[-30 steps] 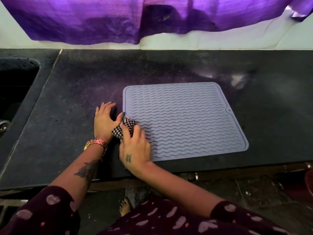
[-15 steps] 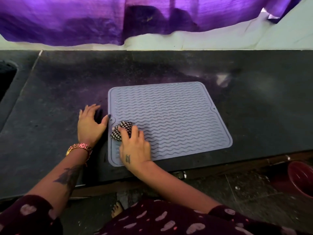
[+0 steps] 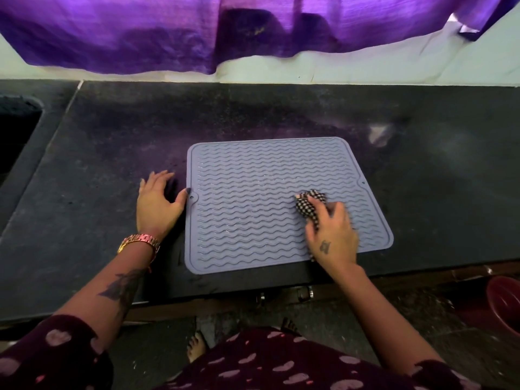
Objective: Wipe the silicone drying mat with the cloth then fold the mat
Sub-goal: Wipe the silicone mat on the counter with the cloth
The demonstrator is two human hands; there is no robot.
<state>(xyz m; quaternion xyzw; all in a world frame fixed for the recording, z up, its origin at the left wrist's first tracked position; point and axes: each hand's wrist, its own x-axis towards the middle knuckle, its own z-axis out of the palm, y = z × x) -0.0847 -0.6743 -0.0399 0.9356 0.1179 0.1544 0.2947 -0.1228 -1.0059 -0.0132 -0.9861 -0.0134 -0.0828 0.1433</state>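
At the far left a dark sink is sunk into the table, cut off by the picture's edge, and its inside is too black to show any contents; at the lower right a reddish bucket stands on the floor, also cut by the edge, and what it holds cannot be told. The silicone drying mat lies flat and unfolded on the dark table, near the front edge, its near corners close to the lip. It is a grey rounded rectangle with wavy ridges; its long axis runs left to right, turned slightly so the right end sits nearer the person than the left. The right hand rests on the mat's right part, its grip curled over a bunched black-and-white checked cloth and pressing it onto the ridges; the cloth shows above and to the left of the fingers, the rest is hidden under the palm. The hand also covers a stretch of the mat's near-right area. The left hand lies flat on the table just beside the mat's left edge, fingers spread, the thumb tip touching the rim by the small round hole; a gold-coloured bracelet circles the wrist. A purple curtain hangs over the pale wall behind, its top cut off. A pale smear on the table beyond the mat's far-right corner is too blurred to identify.
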